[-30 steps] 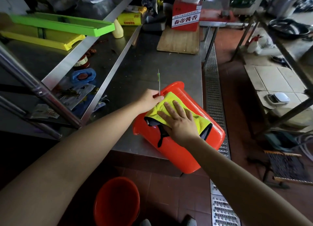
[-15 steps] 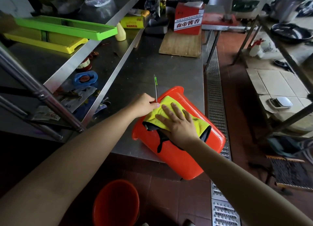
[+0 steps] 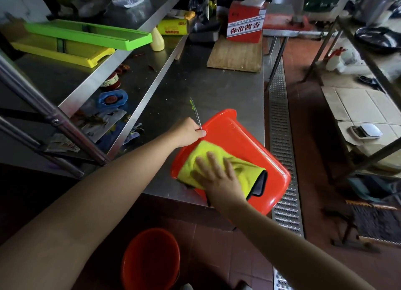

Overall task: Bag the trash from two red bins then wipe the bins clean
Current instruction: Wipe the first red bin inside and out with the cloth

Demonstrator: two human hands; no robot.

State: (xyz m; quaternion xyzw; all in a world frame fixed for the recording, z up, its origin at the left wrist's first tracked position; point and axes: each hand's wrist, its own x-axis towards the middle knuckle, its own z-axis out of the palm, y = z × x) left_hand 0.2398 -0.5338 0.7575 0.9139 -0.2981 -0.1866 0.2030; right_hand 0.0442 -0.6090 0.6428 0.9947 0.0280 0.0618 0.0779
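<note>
1. Lying on its side at the front corner of the steel counter (image 3: 217,87), a red bin (image 3: 243,137) juts partly over the edge, with its broad side facing up.
2. The right hand (image 3: 219,176) presses flat on a yellow cloth (image 3: 240,166), fingers straight and spread, nothing clasped; the cloth lies on the bin's upturned side, toward the end nearer the person.
3. A black layer of the cloth (image 3: 261,185) shows at its right end, past the yellow.
4. The left hand (image 3: 187,131) sits at the bin's left edge, fingers curled around a thin stick with a green tip (image 3: 195,114), which points up and away from the person; whether this hand also grips the bin's rim cannot be told.
5. A second red bin (image 3: 152,259) stands upright on the brown tiled floor below the counter, near the person's feet, apart from the first.
6. Farther back on the counter a wooden board (image 3: 236,55) lies flat with a red carton (image 3: 245,27) printed with white lettering at its far end.
7. On the shelf to the left sit a green tray (image 3: 91,33) stacked over a yellow tray (image 3: 65,55).
8. A metal floor grate (image 3: 282,137) runs along the counter's right side.
</note>
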